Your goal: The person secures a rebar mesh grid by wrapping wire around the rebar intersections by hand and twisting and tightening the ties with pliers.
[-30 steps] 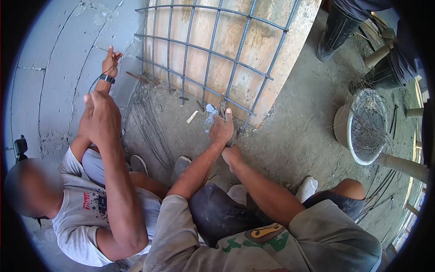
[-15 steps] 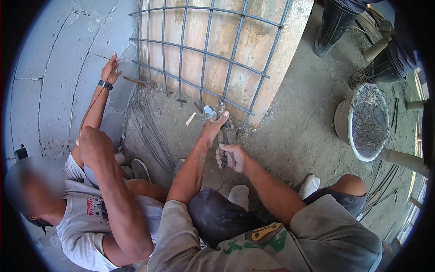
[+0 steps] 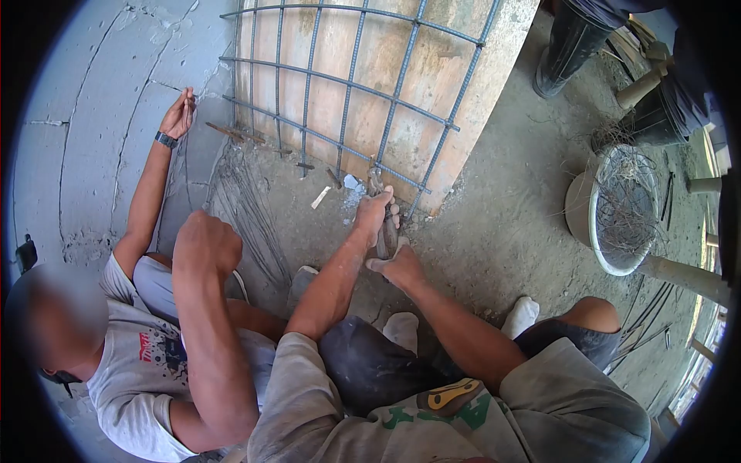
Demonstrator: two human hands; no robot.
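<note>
My left hand (image 3: 373,214) is closed around the upper part of a worn, plier-like metal tool (image 3: 376,182). The tool's head meets the lowest crossbar of a rebar grid (image 3: 396,101), near a bar crossing. Below it, my right hand (image 3: 400,266) wraps the lower end of the tool's handles (image 3: 383,245); the fingers of that hand are partly hidden. Behind the grid leans a plywood panel (image 3: 446,179). Small pale scraps (image 3: 320,197) lie on the dirt left of my left hand.
To my left a co-worker (image 3: 154,370) sits with both hands raised, a thin wire between them. Loose wires (image 3: 251,216) lie by the block wall (image 3: 100,154). At right stand a basin (image 3: 584,216) of tangled wire (image 3: 629,193) and a black bucket (image 3: 567,50).
My right hand has moved up and turned, its back now towards me. My left hand stays on the tool. The co-worker's nearer hand moved right and the farther one slightly left.
</note>
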